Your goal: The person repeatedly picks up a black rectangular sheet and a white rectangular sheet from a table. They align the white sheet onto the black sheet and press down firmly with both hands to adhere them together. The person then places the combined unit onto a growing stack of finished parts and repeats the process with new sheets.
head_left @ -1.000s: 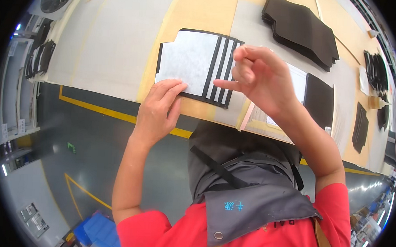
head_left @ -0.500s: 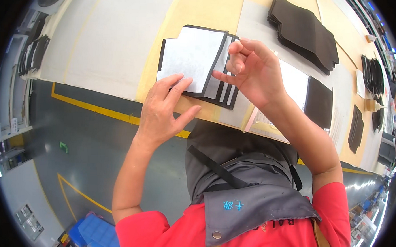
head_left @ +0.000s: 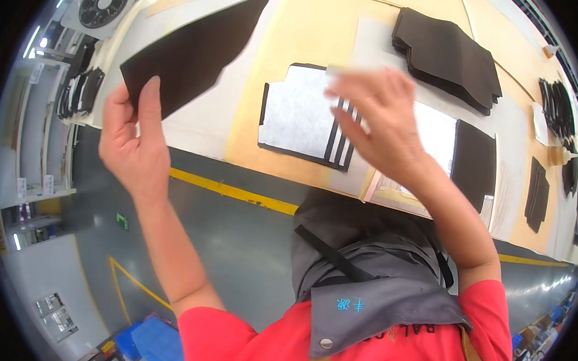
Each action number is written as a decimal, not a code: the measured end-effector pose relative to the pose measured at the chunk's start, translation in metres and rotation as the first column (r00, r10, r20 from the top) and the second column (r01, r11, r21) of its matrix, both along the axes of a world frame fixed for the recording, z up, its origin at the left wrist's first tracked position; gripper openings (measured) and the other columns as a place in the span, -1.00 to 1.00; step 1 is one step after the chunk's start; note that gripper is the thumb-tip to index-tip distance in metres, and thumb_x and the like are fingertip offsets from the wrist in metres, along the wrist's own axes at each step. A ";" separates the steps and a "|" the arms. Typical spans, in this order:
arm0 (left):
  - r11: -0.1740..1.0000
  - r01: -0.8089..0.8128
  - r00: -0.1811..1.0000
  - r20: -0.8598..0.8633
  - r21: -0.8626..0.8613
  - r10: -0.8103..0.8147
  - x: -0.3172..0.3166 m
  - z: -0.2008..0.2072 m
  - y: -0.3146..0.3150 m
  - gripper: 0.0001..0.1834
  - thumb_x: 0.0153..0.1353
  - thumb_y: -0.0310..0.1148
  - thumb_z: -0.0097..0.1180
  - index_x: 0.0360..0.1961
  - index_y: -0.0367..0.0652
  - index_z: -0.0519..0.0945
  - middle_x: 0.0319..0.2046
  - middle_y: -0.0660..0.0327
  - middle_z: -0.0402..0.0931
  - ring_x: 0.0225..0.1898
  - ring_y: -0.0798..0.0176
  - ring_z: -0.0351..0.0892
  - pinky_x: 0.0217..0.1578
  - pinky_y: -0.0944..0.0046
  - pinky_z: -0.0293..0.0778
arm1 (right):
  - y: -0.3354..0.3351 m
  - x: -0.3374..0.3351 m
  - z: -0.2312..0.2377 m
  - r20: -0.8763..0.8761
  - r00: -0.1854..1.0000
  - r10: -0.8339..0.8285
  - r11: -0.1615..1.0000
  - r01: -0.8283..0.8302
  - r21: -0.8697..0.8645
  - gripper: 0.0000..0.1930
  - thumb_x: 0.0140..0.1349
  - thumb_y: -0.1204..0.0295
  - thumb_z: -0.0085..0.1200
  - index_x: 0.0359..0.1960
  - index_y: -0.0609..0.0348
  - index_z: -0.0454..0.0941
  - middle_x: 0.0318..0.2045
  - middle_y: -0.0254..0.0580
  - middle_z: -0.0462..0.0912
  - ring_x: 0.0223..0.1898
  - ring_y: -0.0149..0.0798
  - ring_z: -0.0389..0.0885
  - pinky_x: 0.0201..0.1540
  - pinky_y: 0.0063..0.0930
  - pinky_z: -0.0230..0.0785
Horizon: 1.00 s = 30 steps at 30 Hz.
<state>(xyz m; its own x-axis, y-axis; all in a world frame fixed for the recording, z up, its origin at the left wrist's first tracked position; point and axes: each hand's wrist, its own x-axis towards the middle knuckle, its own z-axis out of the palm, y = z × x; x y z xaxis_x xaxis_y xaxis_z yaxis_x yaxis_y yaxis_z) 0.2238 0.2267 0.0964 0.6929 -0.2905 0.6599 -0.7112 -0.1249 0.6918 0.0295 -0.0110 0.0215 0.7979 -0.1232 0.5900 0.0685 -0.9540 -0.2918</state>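
My left hand (head_left: 138, 135) grips a dark brown flat panel (head_left: 195, 50) by its lower corner, thumb on the near face, and holds it raised over the left part of the table. On the table lies a white panel (head_left: 298, 116) with black edges and several black strips along its right side. Above those strips hovers my right hand (head_left: 379, 113), its fingers bent and smeared by motion. A pale yellowish blur shows at its fingertips; I cannot make out what it is or whether it is held.
A stack of dark brown panels (head_left: 446, 58) lies at the back right. Nearer on the right are a white-and-dark panel (head_left: 474, 156), small dark pieces (head_left: 537, 194) and a bottle with yellowish contents (head_left: 559, 155). A fan (head_left: 104, 3) stands at the far left.
My left hand has lifted the upper panel off and carried it left, its dark face now showing. The striped white panel beneath is uncovered. My right hand has turned over, still above the strips.
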 end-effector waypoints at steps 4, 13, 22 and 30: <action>0.933 0.006 0.924 0.354 0.361 -0.143 -0.033 0.048 0.003 -0.84 0.37 -0.59 0.32 -0.05 -0.25 0.75 -0.19 0.20 0.80 -0.21 0.41 0.74 -0.15 0.43 0.59 | -0.008 -0.006 0.078 0.193 0.981 0.001 0.998 -0.015 0.068 -0.36 0.11 0.41 0.47 0.28 -0.11 0.56 0.24 -0.33 0.58 0.27 -0.12 0.49 0.37 -0.13 0.21; 0.812 0.580 0.812 0.031 0.064 -0.582 -0.105 0.063 -0.052 -0.46 0.18 -0.57 0.37 0.20 -0.37 0.52 0.05 -0.05 0.68 0.06 0.02 0.72 0.13 0.08 0.61 | -0.020 -0.083 0.104 -0.029 0.976 0.214 0.692 -0.130 0.710 -0.85 0.24 0.62 0.40 -0.17 0.23 0.75 -0.27 -0.30 0.76 -0.24 -0.43 0.73 -0.17 -0.49 0.56; 0.769 0.635 0.502 -0.721 -0.068 -0.477 -0.176 -0.021 -0.148 -0.66 0.31 -0.51 0.39 0.09 -0.35 0.67 -0.24 0.23 0.76 -0.30 0.50 0.67 -0.28 0.45 0.61 | -0.060 -0.155 0.043 0.032 0.996 -0.080 0.303 -0.006 0.953 -0.72 0.37 0.49 0.35 0.06 0.31 0.69 -0.13 -0.32 0.80 -0.13 -0.56 0.70 -0.02 -0.57 0.60; 0.686 0.718 0.480 -0.799 0.121 -0.363 -0.162 -0.074 -0.171 -0.44 0.34 -0.38 0.41 0.30 -0.32 0.54 -0.22 0.17 0.79 -0.22 0.41 0.76 -0.31 0.41 0.67 | -0.077 -0.163 -0.012 -0.179 0.980 -0.085 0.137 0.190 0.972 -0.69 0.45 0.42 0.27 0.12 0.34 0.65 -0.08 -0.27 0.78 -0.12 -0.52 0.70 0.00 -0.54 0.60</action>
